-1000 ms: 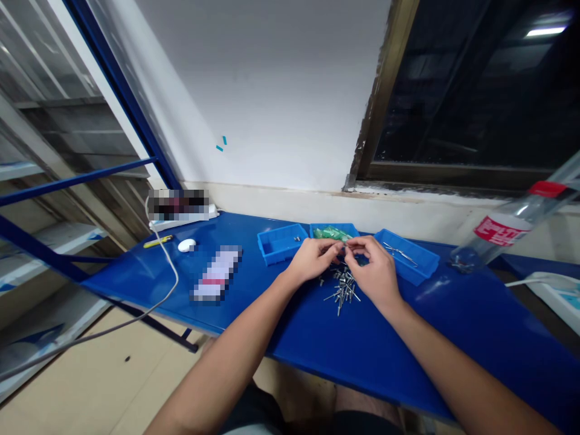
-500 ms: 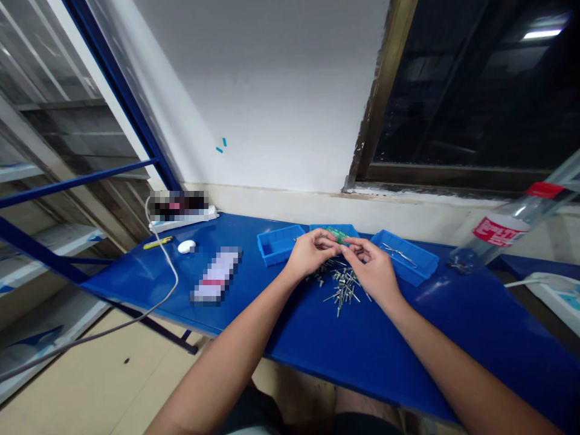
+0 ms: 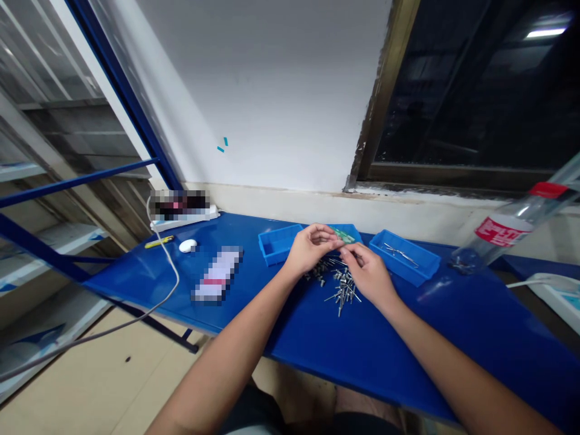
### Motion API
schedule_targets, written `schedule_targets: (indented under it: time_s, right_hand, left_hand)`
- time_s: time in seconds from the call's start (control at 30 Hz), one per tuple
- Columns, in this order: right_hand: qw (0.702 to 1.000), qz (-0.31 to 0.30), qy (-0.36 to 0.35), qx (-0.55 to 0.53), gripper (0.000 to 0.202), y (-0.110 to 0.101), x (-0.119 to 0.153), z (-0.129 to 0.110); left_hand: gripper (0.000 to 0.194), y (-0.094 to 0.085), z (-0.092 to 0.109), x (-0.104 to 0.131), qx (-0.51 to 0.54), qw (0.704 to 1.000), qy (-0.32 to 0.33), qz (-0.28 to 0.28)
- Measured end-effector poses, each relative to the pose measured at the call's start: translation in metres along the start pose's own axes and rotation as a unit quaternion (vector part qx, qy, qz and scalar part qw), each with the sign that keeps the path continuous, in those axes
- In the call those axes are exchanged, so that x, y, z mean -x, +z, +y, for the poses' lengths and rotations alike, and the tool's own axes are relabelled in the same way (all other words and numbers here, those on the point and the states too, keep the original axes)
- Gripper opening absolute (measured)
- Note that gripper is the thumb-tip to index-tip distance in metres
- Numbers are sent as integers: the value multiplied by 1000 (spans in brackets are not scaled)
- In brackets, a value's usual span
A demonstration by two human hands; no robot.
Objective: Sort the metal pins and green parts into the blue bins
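Note:
My left hand (image 3: pixel 312 249) and my right hand (image 3: pixel 369 270) meet over the middle of the blue table (image 3: pixel 317 344), fingertips nearly touching. Both are closed, thumbs against curled fingers. Whatever is pinched between them is too small to make out. Just beyond the fingertips shows a green translucent piece (image 3: pixel 343 235); whether it is held or lies in the middle blue bin (image 3: pixel 351 230) I cannot tell. Below the hands lies a loose pile of silvery blind rivets (image 3: pixel 345 289), with more small metal pieces (image 3: pixel 319 270) partly hidden by my left hand.
A left blue bin (image 3: pixel 276 246) and a right blue bin (image 3: pixel 403 261) holding thin metal pins (image 3: pixel 401 254) flank the middle one. A large plastic bottle (image 3: pixel 496 232) leans at the right. Leftward are a yellow cutter (image 3: pixel 158 242), a white oval object (image 3: pixel 187 246) and a cable (image 3: pixel 174 284).
My right hand's fingers have curled in more, and the hand has shifted slightly left. My left fingertips have moved a little up and right. More of the green piece shows to the right.

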State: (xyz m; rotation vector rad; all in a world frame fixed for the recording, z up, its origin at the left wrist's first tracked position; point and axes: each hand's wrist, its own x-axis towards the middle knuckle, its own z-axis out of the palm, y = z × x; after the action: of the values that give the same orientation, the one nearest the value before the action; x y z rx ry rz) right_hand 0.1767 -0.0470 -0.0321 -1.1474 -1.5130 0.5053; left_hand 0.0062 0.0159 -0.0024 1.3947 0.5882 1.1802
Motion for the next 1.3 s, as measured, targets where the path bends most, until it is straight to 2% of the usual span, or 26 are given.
schedule_targets:
  time_s: [0.1, 0.33, 0.63, 1.0, 1.3]
  right_hand:
    - [1000, 0, -3, -10, 32, 3, 1, 2]
    - [995, 32, 39, -84, 30, 2, 0, 7]
    - [993, 81, 30, -85, 22, -4, -1, -5]
    - [995, 28, 37, -93, 28, -2, -1, 3]
    - [993, 41, 52, -100, 28, -3, -1, 0]
  left_hand:
    - [49, -1, 1, 0, 17, 999, -22, -19]
    - [50, -3, 4, 3, -36, 997, -35, -66]
    - [41, -1, 10, 5, -9, 991, -40, -124]
    - [45, -2, 8, 3, -18, 995, -38, -94]
    - [43, -3, 12, 4, -20, 994, -39, -97]
